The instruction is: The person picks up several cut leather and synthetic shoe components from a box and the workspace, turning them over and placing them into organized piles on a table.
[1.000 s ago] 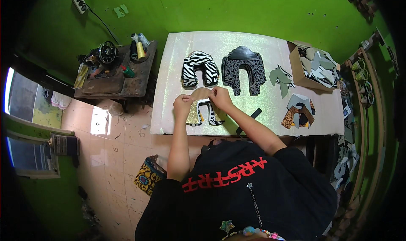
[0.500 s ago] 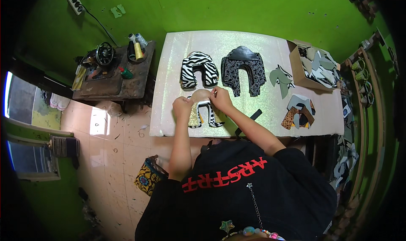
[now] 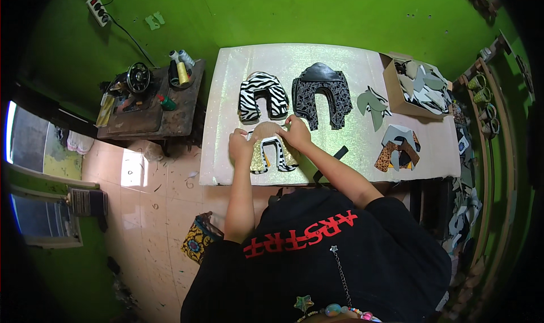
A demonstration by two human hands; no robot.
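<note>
just ahead of the hands sits a zebra-print stack (image 3: 249, 95); bare table (image 3: 217, 136) runs leftward to its edge. between left hand (image 3: 242, 144) and right hand (image 3: 297, 135) lies the tan piece (image 3: 266, 130), thumbs at its sides; whether they pinch, i cannot tell.

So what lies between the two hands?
A tan, rounded piece, as the head view shows; the left hand and right hand are at its sides.

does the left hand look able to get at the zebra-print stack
Likely yes: the zebra-print stack lies just beyond the left hand with nothing seen in between, though that hand is busy at the left edge of the tan piece.
</note>
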